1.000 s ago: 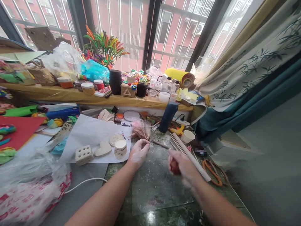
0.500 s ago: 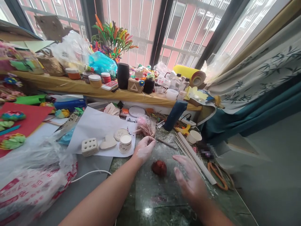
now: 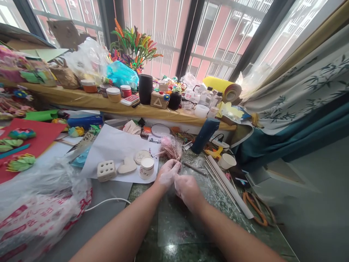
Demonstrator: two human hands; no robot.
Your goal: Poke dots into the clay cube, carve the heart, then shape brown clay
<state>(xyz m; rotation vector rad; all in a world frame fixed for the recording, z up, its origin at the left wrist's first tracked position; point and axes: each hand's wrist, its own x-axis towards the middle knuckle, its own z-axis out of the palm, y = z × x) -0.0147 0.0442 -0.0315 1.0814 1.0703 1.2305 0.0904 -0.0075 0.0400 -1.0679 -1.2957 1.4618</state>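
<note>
Beside left fingers (image 3: 172,165), right fingers (image 3: 181,182), nearer now

There are two hands (image 3: 167,175) (image 3: 188,191), one dotted cube (image 3: 106,171) and one heart (image 3: 127,166).

Bright daylight through dark-framed windows (image 3: 190,43), leaf-patterned curtain (image 3: 294,95) at right

The left hand (image 3: 167,175) and right hand (image 3: 188,190) are held close together on the near side of a clear plastic bag (image 3: 169,146).
</note>
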